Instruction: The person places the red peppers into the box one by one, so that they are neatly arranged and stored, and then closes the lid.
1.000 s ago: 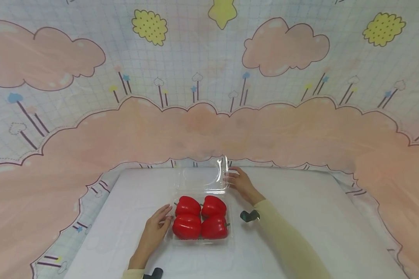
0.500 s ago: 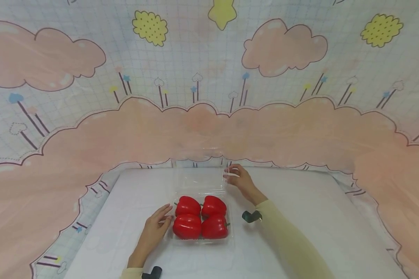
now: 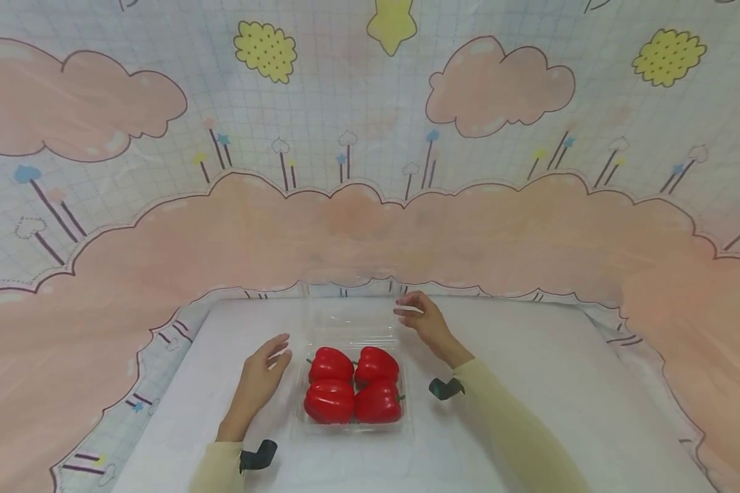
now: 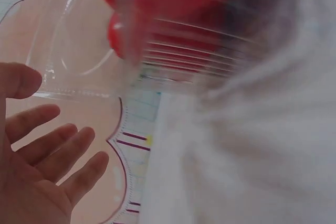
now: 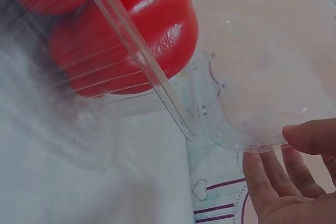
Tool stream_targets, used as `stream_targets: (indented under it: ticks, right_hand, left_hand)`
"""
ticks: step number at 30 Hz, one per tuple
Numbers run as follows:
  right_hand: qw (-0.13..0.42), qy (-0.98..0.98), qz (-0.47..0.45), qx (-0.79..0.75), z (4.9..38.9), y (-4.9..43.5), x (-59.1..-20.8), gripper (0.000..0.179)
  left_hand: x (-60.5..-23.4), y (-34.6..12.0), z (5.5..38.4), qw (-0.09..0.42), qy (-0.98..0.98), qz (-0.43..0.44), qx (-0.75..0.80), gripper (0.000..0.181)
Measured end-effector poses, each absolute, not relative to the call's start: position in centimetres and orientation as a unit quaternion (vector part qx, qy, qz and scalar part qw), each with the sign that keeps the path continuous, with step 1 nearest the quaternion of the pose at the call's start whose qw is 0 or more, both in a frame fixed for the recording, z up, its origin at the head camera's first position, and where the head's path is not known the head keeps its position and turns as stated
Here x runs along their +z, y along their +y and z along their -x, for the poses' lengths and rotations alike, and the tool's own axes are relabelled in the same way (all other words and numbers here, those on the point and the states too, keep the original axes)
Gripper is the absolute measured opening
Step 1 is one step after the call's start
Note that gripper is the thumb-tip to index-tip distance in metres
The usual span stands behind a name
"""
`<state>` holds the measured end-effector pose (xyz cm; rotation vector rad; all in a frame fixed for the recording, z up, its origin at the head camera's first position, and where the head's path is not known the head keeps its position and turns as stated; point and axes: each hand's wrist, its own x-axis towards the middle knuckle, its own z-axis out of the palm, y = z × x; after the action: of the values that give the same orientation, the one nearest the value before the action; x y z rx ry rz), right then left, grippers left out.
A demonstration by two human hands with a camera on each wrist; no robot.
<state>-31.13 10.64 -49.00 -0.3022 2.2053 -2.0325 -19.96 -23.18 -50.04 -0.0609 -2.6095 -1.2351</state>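
Note:
Several glossy red bell peppers (image 3: 329,402) sit in two rows inside a clear plastic clamshell container (image 3: 351,428). Its transparent lid (image 3: 351,316) stands raised at the far side, hinged to the tray. With thumb on one face and fingers behind, my right hand (image 3: 430,325) pinches the lid's right edge, as the right wrist view shows. My left hand (image 3: 259,376) is off the container to its left, fingers spread and holding nothing. In the left wrist view, that hand's fingers (image 4: 86,174) are loosely extended near the lid, and the peppers there are blurred.
The container rests on a white-covered table (image 3: 530,397). Behind the table hangs a patterned cloth (image 3: 499,233) with clouds and stars. Dark wrist-mounted pieces stick out beside each sleeve, one by the left wrist (image 3: 259,455) and one by the right (image 3: 446,389).
My left hand has left the container's side and moved up and to the left. The lid has shifted slightly in tilt, while my right hand stays at its edge. The peppers have not moved.

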Motion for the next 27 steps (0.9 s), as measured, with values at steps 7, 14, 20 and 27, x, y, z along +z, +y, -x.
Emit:
stream_targets:
  ticks: [7, 14, 20, 27]
  right_hand:
    - [0.049, 0.735, 0.136, -0.662, 30.4, 10.7, -48.8, 0.029]
    - [0.042, 0.728, 0.176, -0.661, 30.4, 10.9, -49.3, 0.027]
    - [0.028, 0.731, 0.183, -0.656, 29.8, 11.0, -49.0, 0.024]
    - [0.019, 0.738, 0.179, -0.65, 29.4, 11.1, -48.7, 0.021]
  left_hand:
    - [-46.4, -23.5, 22.4, 0.115, -0.862, -0.007, -0.494, 0.048]
    - [-43.6, -23.5, 24.4, 0.063, -0.746, -0.011, -0.662, 0.053]
    - [-42.2, -23.3, 25.9, 0.031, -0.735, -0.016, -0.677, 0.059]
    - [-40.8, -22.4, 27.4, -0.009, -0.748, -0.002, -0.664, 0.065]
